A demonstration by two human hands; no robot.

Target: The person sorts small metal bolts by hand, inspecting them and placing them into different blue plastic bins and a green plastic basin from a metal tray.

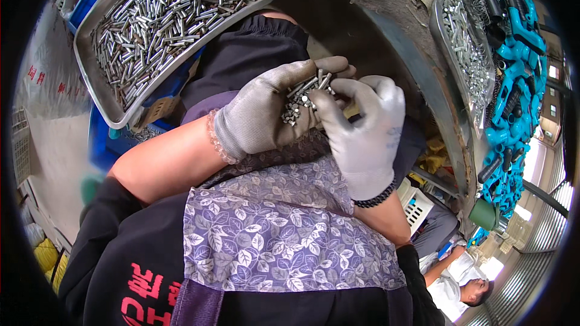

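Note:
My left hand [257,108], in a grey work glove, is cupped palm up in front of my apron. In it lies a handful of small metal pins [300,98], some long and thin, others short with flat heads like rivets. My right hand [371,136], in a paler glove, reaches over from the right with thumb and forefinger closed at the edge of the handful. Its fingertips touch the pins there; how many lie between them is hard to make out. A large metal tray [112,118] full of loose steel pins stands to the upper left.
To the right, a worn workbench [399,18] bears a metal tray [436,15] of small shiny rivets. Teal tool parts with black grips [519,84] are heaped beyond it. Blue bins [103,145] stand under the pin tray. A co-worker in white [453,284] is at the lower right.

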